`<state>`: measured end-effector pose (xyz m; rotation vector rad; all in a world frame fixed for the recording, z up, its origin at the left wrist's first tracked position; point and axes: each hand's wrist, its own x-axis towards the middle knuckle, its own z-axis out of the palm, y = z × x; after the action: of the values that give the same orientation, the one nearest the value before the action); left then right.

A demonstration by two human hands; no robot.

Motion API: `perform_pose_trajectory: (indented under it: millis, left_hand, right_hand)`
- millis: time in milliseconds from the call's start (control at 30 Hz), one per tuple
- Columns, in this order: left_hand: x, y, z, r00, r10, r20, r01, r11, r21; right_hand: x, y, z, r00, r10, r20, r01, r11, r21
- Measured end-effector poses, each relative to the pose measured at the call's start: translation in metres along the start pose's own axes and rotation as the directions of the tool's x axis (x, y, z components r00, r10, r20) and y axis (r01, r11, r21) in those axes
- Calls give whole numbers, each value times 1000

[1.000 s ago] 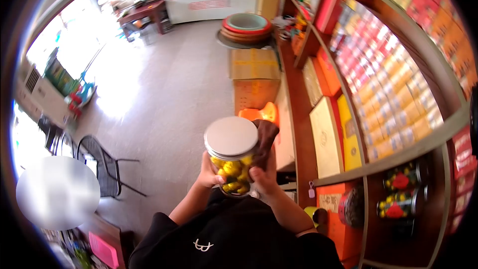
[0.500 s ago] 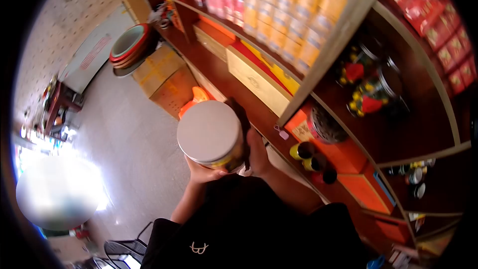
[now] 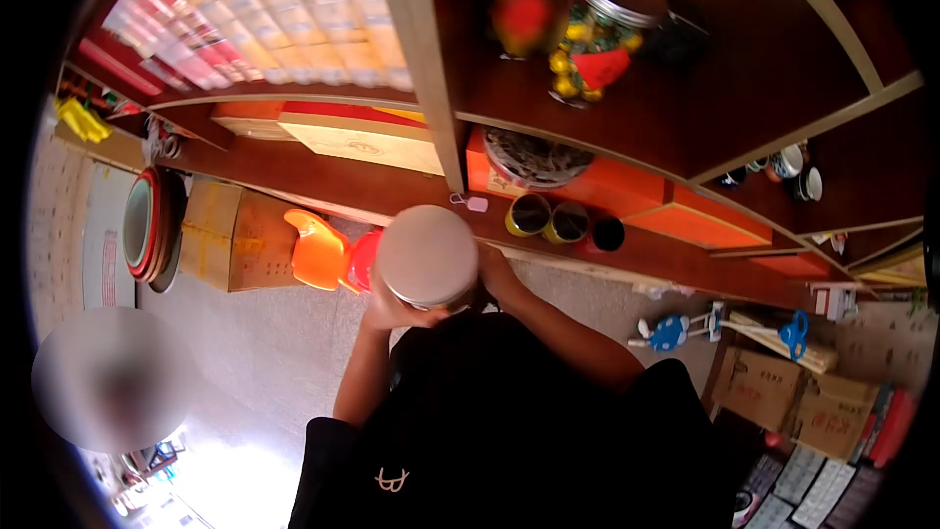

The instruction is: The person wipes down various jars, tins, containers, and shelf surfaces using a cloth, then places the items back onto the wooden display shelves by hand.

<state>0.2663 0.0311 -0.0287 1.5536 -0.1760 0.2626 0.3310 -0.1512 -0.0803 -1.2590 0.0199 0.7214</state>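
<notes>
Between my two hands, close to my chest, is a round jar (image 3: pixel 428 257) with a wide pale lid facing up at me. My left hand (image 3: pixel 390 311) wraps its lower left side, the thumb lying along the front just under the lid. On the other side, my right hand (image 3: pixel 497 274) is closed against the jar's right flank; its fingers are mostly hidden behind the jar. The lid covers most of the jar's body from view. Just beyond the jar, a red plastic item (image 3: pixel 364 260) and an orange plastic chair (image 3: pixel 318 250) stand on the floor.
A dark wooden shelf unit (image 3: pixel 323 171) spans the front, holding glass jars (image 3: pixel 592 49), a clear round tub (image 3: pixel 537 157) and open tins (image 3: pixel 529 216). Left stand a cardboard box (image 3: pixel 235 235) and stacked basins (image 3: pixel 147 225). Cartons (image 3: pixel 759 387) and a blue-and-white scooter (image 3: pixel 671 333) are at right.
My view has swung to the right, bringing the shelf across the front and the cartons and scooter into sight. Both hands still hold the jar near my chest.
</notes>
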Motion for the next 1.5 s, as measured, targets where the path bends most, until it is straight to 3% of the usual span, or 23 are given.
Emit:
perform_pose_trajectory:
  millis: [67, 133, 167, 200, 233, 300, 367, 467, 567, 633, 933, 967, 1000, 1033, 1067, 1100, 1133, 1200, 1267, 1333, 1400, 1467, 1500]
  left_hand:
    - [-5, -30, -18, 989, -135, 62, 133, 991, 32]
    - [1, -54, -29, 934, -351, 64, 350, 936, 31]
    - [10, -66, -32, 936, -347, 66, 347, 938, 3]
    - [19, -75, -33, 933, -354, 65, 354, 935, 5]
    - [26, -84, -30, 959, -282, -3, 279, 948, 155]
    - [34, -111, -26, 976, -208, -60, 216, 928, 304]
    - [35, -149, -25, 957, -166, -240, 254, 878, 407]
    - [41, -191, -28, 926, -172, -337, 298, 880, 371]
    - [45, -224, -29, 901, -154, -405, 316, 873, 371]
    - [50, -234, -28, 899, -124, -419, 305, 865, 399]
    - [58, -260, -12, 850, -172, -498, 370, 868, 332]
    - [58, -260, -13, 867, -140, -478, 360, 839, 407]
    - [58, -260, -16, 884, -108, -455, 346, 806, 481]
    - [54, -257, -25, 888, -99, -449, 333, 812, 480]
    - [47, -252, -39, 957, -171, -234, 285, 710, 644]
    - [43, -247, -47, 962, -271, -22, 186, 597, 780]
    - [47, -233, -48, 966, -258, -17, 174, 602, 779]
    - [57, -190, -53, 619, -725, 302, 363, 605, 709]
    - [88, -82, -18, 670, -520, 529, 324, 847, 421]
    - [125, -2, 17, 748, -165, 643, 31, 976, 214]
    - [155, 47, 46, 838, -81, 539, 9, 991, 134]
    - [185, 61, 89, 941, 266, 207, -266, 964, -27]
    - [202, 64, 107, 943, 316, 106, -318, 948, 4]
  right_hand:
    - [10, 32, -27, 991, 14, -130, -28, 994, -106]
    - [6, 22, -42, 991, 11, -133, -55, 940, -338]
    - [6, 25, -50, 991, -33, -131, -29, 894, -448]
    - [4, 24, -53, 991, -26, -130, -35, 895, -444]
    - [-1, 21, -54, 984, 148, -103, -163, 974, -160]
    - [-5, 24, -66, 941, 336, 51, -337, 901, 275]
    - [-14, 9, -58, 959, 281, 43, -282, 922, 267]
    - [-19, -10, -50, 975, 204, 86, -220, 931, 291]
    - [-22, -11, -49, 975, 218, -38, -192, 917, 350]
    - [-15, 9, -63, 995, 78, -59, -91, 953, -290]
    - [-31, -18, -66, 971, -75, -229, 54, 994, -95]
    - [-31, -17, -78, 913, -353, -203, 234, 862, -450]
    - [-31, -18, -86, 806, -586, -79, 349, 579, -737]
    - [-36, -31, -83, 810, -567, -152, 322, 646, -692]
    - [-45, -45, -79, 803, -576, -153, 327, 640, -696]
    - [-57, -69, -68, 838, -448, -313, 297, 854, -428]
    - [-63, -83, -63, 867, -275, -415, 255, 961, -104]
    - [-62, -87, -78, 789, -423, -446, 368, 906, -208]
    - [-64, -108, -86, 754, -355, -553, 508, 848, 150]
    - [-68, -141, -85, 741, -357, -568, 552, 806, 213]
    - [-67, -177, -78, 573, -541, -616, 767, 619, 170]
    - [-56, -199, -85, 537, -614, -579, 808, 572, 142]
    - [-45, -210, -91, 511, -651, -561, 806, 589, 51]
